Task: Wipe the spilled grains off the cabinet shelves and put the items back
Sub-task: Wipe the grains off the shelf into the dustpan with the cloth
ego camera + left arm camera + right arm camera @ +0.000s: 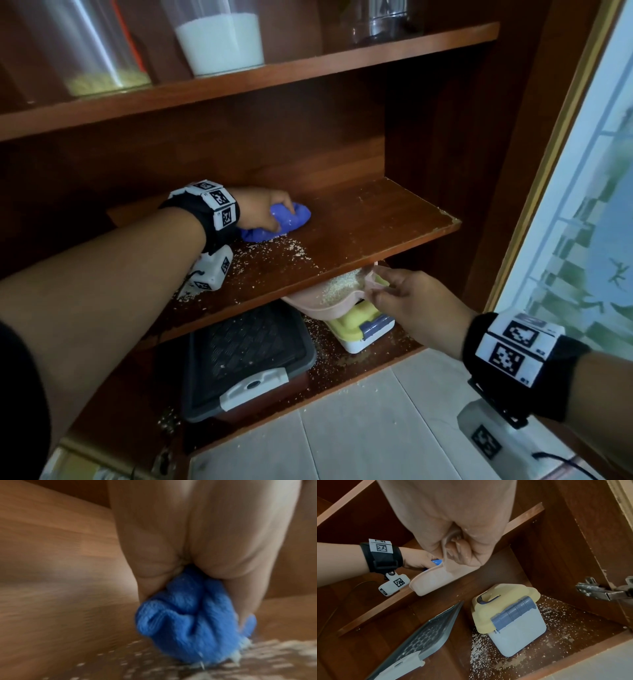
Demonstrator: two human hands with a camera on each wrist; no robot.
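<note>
My left hand (270, 209) grips a bunched blue cloth (291, 219) (192, 626) on the middle shelf (376, 219), just behind a patch of spilled grains (270, 257) (257, 655). My right hand (400, 291) (462, 550) pinches the rim of a pink dustpan-like scoop (329, 294) (435, 578), held under the shelf's front edge. Grains lie in a heap inside the scoop. More grains are scattered across the bottom shelf (556, 635).
On the bottom shelf stand a grey-lidded box (246, 356) (423, 635) and a small white box with a yellow lid (363, 325) (510, 618). The top shelf carries a jar of white grains (222, 41) and other clear jars (92, 48). A cabinet door hinge (604, 591) juts out at right.
</note>
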